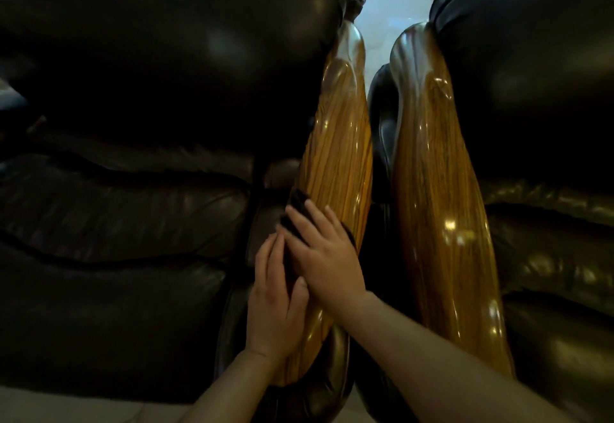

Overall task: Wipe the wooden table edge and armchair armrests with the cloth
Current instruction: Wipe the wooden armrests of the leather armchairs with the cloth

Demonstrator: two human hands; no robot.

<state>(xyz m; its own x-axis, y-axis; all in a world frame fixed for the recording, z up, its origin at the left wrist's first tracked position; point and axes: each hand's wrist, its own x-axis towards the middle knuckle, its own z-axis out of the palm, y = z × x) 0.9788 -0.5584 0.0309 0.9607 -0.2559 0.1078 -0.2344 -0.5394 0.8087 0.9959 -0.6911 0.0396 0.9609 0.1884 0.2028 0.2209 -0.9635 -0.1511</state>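
Pressing dark cloth (299,210) on glossy wooden armrest (335,157), both hands (327,266)

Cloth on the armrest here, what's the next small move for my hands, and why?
Probably slide the right hand and the dark cloth under it further up the left wooden armrest. The cloth sits low on that armrest, with a long glossy stretch beyond it. The left hand lies alongside on the armrest's edge, and could stay as a brace. The right armrest has no cloth on it.

cloth (299,210) mostly hidden under right hand (327,256), armchairs cropped by edges
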